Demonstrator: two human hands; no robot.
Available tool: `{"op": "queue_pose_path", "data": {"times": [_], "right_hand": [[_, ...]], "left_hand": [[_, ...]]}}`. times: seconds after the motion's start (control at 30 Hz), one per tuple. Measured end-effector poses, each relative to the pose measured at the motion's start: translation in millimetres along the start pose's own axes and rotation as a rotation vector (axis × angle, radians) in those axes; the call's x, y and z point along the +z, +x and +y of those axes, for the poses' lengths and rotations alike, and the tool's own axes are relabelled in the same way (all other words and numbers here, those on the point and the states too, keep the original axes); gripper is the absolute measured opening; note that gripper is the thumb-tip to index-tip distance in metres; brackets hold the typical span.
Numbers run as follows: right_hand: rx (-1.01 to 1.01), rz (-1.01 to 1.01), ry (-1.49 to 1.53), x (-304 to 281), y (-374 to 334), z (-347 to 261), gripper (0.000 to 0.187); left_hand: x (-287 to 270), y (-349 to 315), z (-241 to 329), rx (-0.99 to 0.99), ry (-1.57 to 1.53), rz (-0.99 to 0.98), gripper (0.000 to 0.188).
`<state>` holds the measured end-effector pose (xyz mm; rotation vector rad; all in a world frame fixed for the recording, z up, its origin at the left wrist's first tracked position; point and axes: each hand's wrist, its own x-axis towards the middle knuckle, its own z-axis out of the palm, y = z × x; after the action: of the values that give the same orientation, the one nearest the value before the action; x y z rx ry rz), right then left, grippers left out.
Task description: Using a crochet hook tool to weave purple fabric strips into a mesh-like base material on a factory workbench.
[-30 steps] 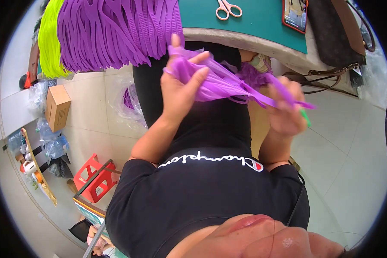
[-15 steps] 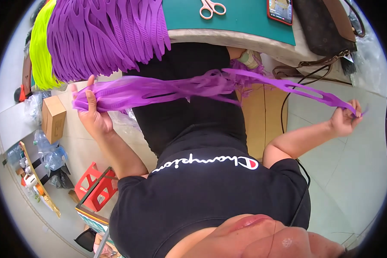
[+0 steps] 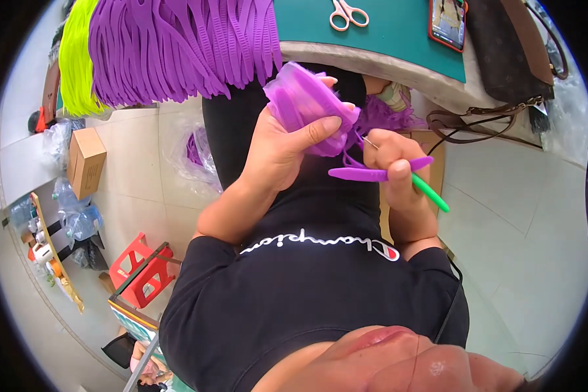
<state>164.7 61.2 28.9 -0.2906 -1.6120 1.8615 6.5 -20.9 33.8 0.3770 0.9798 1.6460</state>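
Note:
A looped bunch of purple rubber straps (image 3: 297, 108), partly smeared by motion, is gripped in my left hand (image 3: 274, 147), the thumb pressed across it. Close by on the right, my right hand (image 3: 395, 153) is closed around a slim tool with a green handle (image 3: 431, 193) and a thin metal tip. A single purple strap (image 3: 359, 174) also lies across the fingers of that hand. Thin purple ends hang between the two hands. On the table at the far left are a thick row of purple ridged straps (image 3: 183, 52) and a bundle of yellow-green straps (image 3: 76, 62).
On the green mat (image 3: 398, 32) lie pink-handled scissors (image 3: 348, 16) and a phone (image 3: 447, 26). A brown bag (image 3: 506, 52) sits at the table's right. More purple straps (image 3: 389, 114) lie beyond my right hand. Leftward stand a cardboard box (image 3: 86, 163) and a red stool (image 3: 137, 271).
My hands have come from wide apart to close together over my lap. The stretched-out bunch is now gathered up in my left hand, and the green-handled tool shows in my right.

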Motion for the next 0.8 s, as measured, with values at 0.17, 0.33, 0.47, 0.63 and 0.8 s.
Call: {"op": "queue_pose_path", "data": {"times": [0.17,0.33,0.47,0.63,0.8], "right_hand": [[0.051,0.006,-0.032,-1.1,5.0,14.7,0.052],[0.057,0.007,-0.014,1.4,7.4,18.3,0.052],[0.06,-0.001,-0.014,2.9,7.4,19.5,0.051],[0.107,-0.023,-0.014,-1.8,5.8,21.7,0.047],[0.042,0.099,-0.501,-6.6,13.4,26.1,0.039]], "left_hand": [[-0.8,-1.5,-2.2,0.033,-0.016,0.03,0.036],[2.6,-2.9,-2.3,0.068,0.004,0.049,0.035],[1.6,-3.9,-0.6,0.038,0.006,0.022,0.035],[-0.5,-3.0,-3.9,0.083,0.027,0.007,0.035],[-6.8,-6.7,-0.8,0.068,0.098,-0.007,0.038]]}}
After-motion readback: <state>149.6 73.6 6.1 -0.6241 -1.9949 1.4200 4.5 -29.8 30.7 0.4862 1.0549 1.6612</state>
